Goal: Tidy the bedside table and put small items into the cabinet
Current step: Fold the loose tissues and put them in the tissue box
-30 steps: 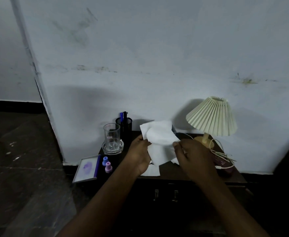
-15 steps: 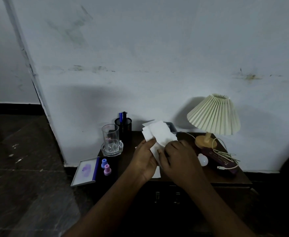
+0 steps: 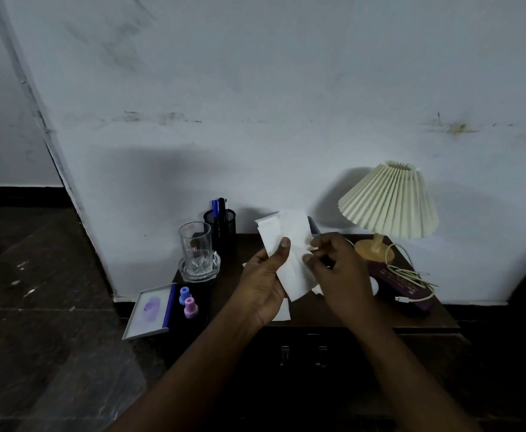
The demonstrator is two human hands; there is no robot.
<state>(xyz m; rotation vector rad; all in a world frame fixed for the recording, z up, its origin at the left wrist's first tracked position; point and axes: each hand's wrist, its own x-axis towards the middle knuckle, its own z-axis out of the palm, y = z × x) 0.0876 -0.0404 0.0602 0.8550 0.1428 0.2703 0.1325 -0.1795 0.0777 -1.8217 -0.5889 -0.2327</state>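
Together, left hand (image 3: 263,285) and right hand (image 3: 339,269) fingers pinching white tissue (image 3: 286,232), glass (image 3: 197,260) sticker (image 3: 191,249) unreadable.

One lamp (image 3: 389,202), one glass (image 3: 194,247), two pens (image 3: 214,208), two small bottles (image 3: 190,307).

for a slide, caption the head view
Left hand and right hand hold white paper tissues over dark bedside table beside pleated cream lamp
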